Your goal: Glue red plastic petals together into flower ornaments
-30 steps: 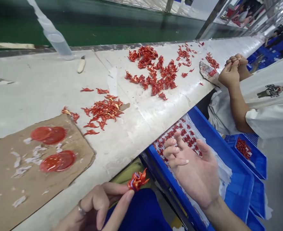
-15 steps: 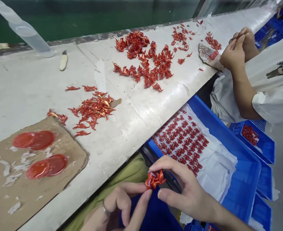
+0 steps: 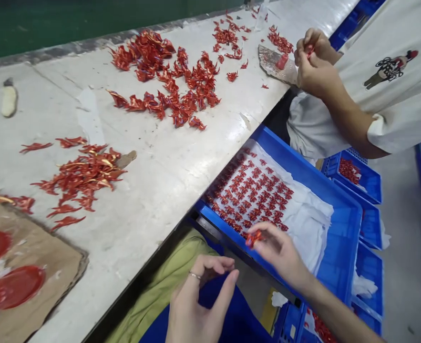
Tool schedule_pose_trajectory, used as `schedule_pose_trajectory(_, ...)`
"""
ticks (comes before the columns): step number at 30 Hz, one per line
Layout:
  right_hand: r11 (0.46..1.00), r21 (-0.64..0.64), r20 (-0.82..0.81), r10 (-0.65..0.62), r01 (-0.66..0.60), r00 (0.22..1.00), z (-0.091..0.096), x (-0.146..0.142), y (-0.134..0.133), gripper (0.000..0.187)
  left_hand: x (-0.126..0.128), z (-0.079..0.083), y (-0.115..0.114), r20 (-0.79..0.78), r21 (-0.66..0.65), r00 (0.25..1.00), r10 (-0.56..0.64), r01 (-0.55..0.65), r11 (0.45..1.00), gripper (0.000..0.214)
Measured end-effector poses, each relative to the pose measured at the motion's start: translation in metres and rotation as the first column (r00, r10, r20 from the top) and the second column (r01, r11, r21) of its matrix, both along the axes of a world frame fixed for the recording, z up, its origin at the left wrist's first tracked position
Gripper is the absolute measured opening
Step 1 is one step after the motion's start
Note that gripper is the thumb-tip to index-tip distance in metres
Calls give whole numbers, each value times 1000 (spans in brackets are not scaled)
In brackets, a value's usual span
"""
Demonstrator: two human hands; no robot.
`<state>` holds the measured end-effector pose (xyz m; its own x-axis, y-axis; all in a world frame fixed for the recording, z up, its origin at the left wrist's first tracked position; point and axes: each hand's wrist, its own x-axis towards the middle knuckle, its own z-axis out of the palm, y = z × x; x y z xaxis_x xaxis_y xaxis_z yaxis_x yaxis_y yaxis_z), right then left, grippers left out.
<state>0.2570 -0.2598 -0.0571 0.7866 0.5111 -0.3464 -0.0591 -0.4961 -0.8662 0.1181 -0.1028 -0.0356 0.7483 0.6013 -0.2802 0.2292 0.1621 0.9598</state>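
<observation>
My right hand [image 3: 282, 252] pinches a small folded red foil piece [image 3: 253, 238] between thumb and fingers, just above the edge of a blue crate [image 3: 342, 238]. Rows of similar red pieces [image 3: 249, 193] lie on white paper in that crate, close under my fingers. My left hand [image 3: 198, 300], with a ring on one finger, hangs lower over my lap, fingers curved and apart, holding nothing. Loose heaps of red foil pieces [image 3: 167, 81] lie on the white workbench [image 3: 142, 190] beyond my hands.
A co-worker in a white T-shirt [image 3: 385, 95] works at the bench's far end, their hands [image 3: 315, 59] holding something small and red. Cardboard with red discs [image 3: 20, 271] lies at left. More blue crates [image 3: 356, 178] stand at right. An olive cloth [image 3: 167, 286] covers my lap.
My left hand has let go of the red piece and dropped away. My right hand has carried the piece alone to the right, over the crate's edge. The view has tilted down and right.
</observation>
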Motion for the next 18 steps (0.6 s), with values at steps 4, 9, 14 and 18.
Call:
schedule_pose_trajectory(4,962,-214,134,-146,173,980,-42,54,-80,42,-11,-12,-1,-38,-42,999,-15,13,999,7)
schedule_pose_trajectory(9,891,-443,128,-45,98,991,-83,95,-143,27,-25,-17,4,-75,-76,997,3,-9,997,15)
schedule_pose_trajectory(14,812,-578,40,125,-79,991,-95,106,-146,24,-31,-20,7,-101,-97,995,18,-27,995,22)
schedule_pose_trajectory(18,757,-652,140,188,-52,972,-72,108,-138,34,-36,-23,8,-114,-100,993,26,-38,994,22)
